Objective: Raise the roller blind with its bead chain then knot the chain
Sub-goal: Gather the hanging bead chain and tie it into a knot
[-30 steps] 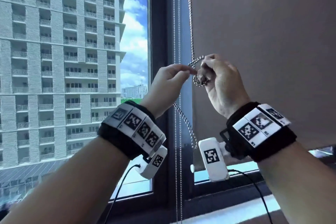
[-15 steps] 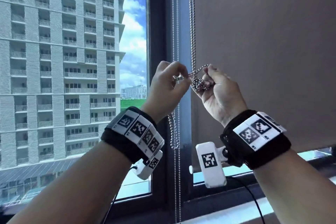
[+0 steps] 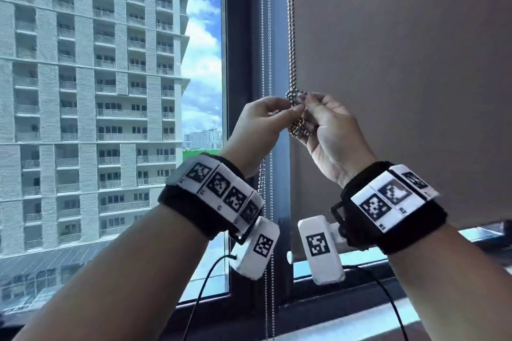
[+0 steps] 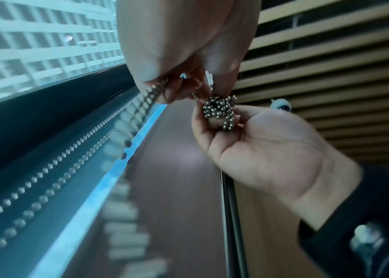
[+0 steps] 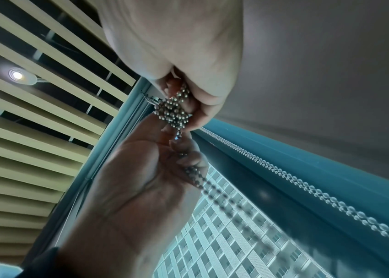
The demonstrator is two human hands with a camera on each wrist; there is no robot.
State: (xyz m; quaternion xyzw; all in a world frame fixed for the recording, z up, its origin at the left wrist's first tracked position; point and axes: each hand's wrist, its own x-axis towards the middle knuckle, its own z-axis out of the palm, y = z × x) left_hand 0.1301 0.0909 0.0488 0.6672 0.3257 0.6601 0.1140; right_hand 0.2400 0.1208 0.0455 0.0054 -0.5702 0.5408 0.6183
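Both hands pinch the silver metal bead chain [image 3: 290, 36] beside the grey fabric roller blind [image 3: 401, 77]: left hand [image 3: 260, 130] gripping a strand, right hand [image 3: 329, 133] gripping the bunched knot [image 4: 221, 109]. A slackened pinch could let the smooth beads slide and the knot loosen.

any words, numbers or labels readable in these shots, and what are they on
No readable words, brands or numbers in any view.
Left wristband: black-and-white square code patterns, not text; tiny marks under them too small to read.
Right wristband: the same kind of code patterns; tiny marks too small to read.
Left wrist camera and right wrist camera: one code square each, no letters.
Building outside: no signs visible.
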